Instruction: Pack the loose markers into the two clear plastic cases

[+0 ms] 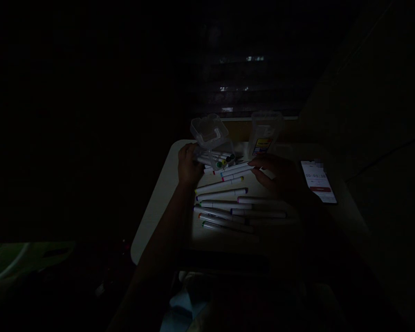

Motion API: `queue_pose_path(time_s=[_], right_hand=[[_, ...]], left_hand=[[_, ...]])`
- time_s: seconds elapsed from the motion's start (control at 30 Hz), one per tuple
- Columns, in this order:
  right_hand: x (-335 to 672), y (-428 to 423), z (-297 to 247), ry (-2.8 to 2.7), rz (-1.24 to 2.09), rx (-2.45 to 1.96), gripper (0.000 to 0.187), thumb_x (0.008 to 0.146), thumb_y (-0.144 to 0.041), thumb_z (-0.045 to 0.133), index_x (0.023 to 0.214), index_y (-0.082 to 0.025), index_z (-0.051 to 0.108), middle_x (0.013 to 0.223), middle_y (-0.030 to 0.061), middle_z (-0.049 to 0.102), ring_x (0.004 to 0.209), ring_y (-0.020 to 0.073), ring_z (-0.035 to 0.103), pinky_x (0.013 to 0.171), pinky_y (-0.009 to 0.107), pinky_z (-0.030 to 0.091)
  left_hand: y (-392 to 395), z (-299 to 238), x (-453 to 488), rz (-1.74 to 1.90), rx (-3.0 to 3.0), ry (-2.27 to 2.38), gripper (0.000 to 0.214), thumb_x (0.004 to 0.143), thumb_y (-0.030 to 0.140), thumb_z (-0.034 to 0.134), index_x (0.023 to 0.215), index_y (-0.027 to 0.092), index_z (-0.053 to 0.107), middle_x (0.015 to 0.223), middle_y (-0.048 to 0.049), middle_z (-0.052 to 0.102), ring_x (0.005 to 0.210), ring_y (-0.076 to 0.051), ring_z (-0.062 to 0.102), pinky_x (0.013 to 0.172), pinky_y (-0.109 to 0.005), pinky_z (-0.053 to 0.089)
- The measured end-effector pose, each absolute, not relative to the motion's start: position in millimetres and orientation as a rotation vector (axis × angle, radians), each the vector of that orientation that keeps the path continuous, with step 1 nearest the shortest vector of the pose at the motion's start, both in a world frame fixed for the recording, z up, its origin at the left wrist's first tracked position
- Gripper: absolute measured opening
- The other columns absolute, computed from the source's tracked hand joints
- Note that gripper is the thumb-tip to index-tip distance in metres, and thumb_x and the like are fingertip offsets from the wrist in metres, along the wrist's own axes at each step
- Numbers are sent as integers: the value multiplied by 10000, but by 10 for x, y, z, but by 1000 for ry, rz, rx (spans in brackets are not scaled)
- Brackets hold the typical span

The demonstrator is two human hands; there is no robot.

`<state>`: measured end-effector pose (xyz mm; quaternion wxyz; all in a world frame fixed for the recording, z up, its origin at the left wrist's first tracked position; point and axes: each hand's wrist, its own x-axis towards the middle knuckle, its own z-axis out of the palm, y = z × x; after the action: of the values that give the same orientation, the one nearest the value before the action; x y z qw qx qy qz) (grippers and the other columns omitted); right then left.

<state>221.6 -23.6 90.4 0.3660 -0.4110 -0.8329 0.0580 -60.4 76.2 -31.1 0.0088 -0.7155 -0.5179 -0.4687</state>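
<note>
The scene is very dark. My left hand (188,165) is closed around the side of a clear plastic case (212,145) that lies tilted with its lid up and holds several markers. My right hand (280,177) pinches the end of a white marker (237,168) whose other end points toward the case mouth. Several more white markers (228,210) with coloured caps lie loose on the small white table (159,203), just in front of both hands.
A second clear container (264,133) with a yellow label stands at the table's back. A lit phone (318,181) lies at the right edge. Window blinds (242,83) are behind the table. The surroundings are too dark to make out.
</note>
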Motion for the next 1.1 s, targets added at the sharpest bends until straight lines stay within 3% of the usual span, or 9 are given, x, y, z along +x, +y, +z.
queue_pose_path(time_s=[0.17,0.47,1.1], right_hand=[[2289,-169,825,-2331,350,-1249,229,838,-214,554,1019,-152,679,957,82,725,824,183,684,741,321,540],[2075,-2,399,-2475,459,-1226,271,823,-110,519,1036,-138,684,1091,105,692,1065,219,621,952,384,485],[2027,21,182,-2509,399,-1194,278,821,-73,505,1003,-147,701,1068,104,690,1023,209,622,966,392,469]], left_hand=[[758,-305,-595,-1472,-2238,-1632,621,716,261,669,1305,238,472,1317,-125,492,1267,-304,444,1069,-475,401],[740,-284,-588,-1481,-2251,-1657,640,695,246,674,1303,251,476,1314,-116,492,1265,-302,442,1056,-469,415],[746,-290,-588,-1489,-2244,-1650,625,727,368,682,1302,242,473,1316,-120,492,1263,-310,443,1061,-475,403]])
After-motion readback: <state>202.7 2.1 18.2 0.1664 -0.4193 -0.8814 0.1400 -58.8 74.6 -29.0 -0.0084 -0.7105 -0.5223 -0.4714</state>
